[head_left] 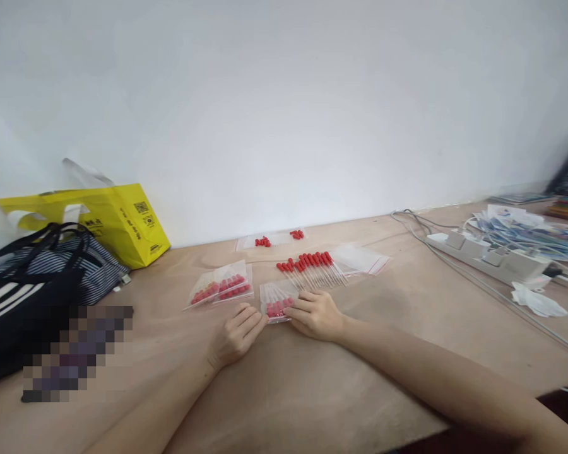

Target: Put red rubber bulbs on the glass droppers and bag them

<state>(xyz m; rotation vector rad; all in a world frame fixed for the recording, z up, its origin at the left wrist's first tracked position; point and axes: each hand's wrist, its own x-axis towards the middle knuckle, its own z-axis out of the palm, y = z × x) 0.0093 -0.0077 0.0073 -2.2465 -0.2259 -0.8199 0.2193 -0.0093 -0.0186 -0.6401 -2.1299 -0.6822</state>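
A small clear zip bag (271, 293) with several red-bulbed droppers inside lies on the table between my hands, its sealing edge toward me. My left hand (239, 331) pinches the near left corner with its fingers curled. At the near right corner, the fingers of my right hand (319, 315) close on the same bag. Just beyond it, several loose droppers (312, 268) lie side by side, red bulbs pointing away from me. To the left, filled zip bags (227, 287) of red-bulbed droppers overlap. Flat clear zip bags (360, 258) lie to the right of the loose droppers.
Near the wall, more red bulbs (263, 242) rest on clear plastic. At left stand a yellow bag (127, 221) and a dark striped bag (42, 290), with a blurred-out object (78, 353) in front. A power strip (492, 255), cables and crumpled packaging (534, 230) occupy the right.
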